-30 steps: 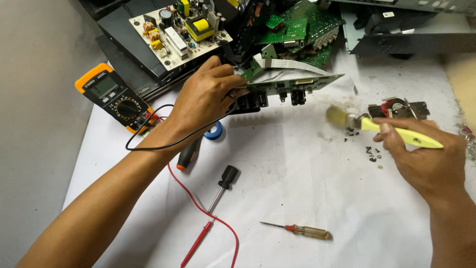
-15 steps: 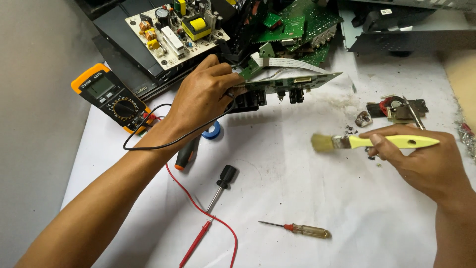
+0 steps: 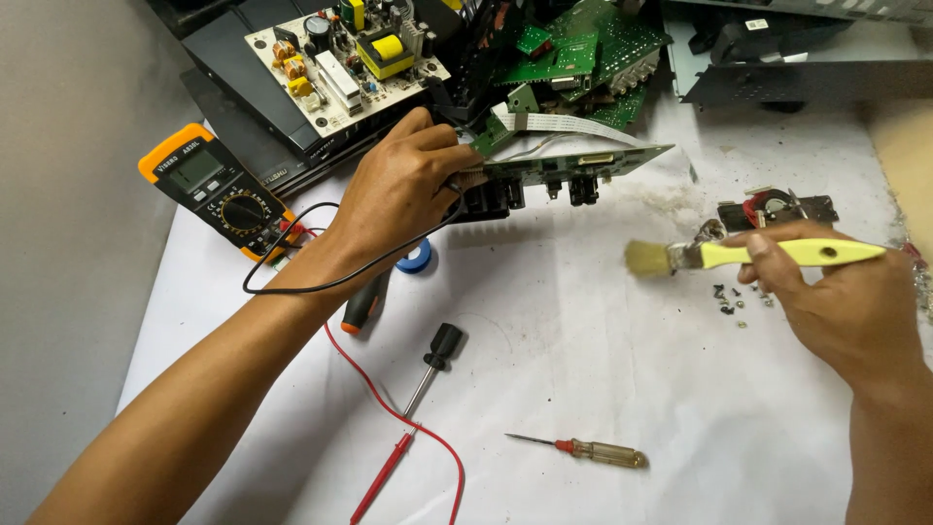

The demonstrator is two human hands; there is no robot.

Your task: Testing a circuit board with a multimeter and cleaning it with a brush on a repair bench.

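Observation:
My left hand [image 3: 403, 190] grips the left end of a green circuit board [image 3: 573, 163] and holds it tilted on edge above the white table sheet [image 3: 603, 389], black connectors facing me. My right hand [image 3: 841, 306] holds a small paintbrush [image 3: 739, 256] with a yellow handle; its pale bristles point left, just below and right of the board and apart from it. A white ribbon cable [image 3: 559, 123] runs from the board toward the other boards behind.
An orange multimeter [image 3: 216, 190] lies at the left, with red and black leads trailing across the sheet. Two screwdrivers [image 3: 432, 365] [image 3: 593, 450] lie in front. Loose screws [image 3: 734, 299], a small metal part [image 3: 777, 206], blue tape roll [image 3: 418, 258] and more circuit boards [image 3: 350, 58] sit around.
My right hand has swung the brush from far right leftward and level, bristles now pointing at the board's right end. My left hand keeps the board in about the same place.

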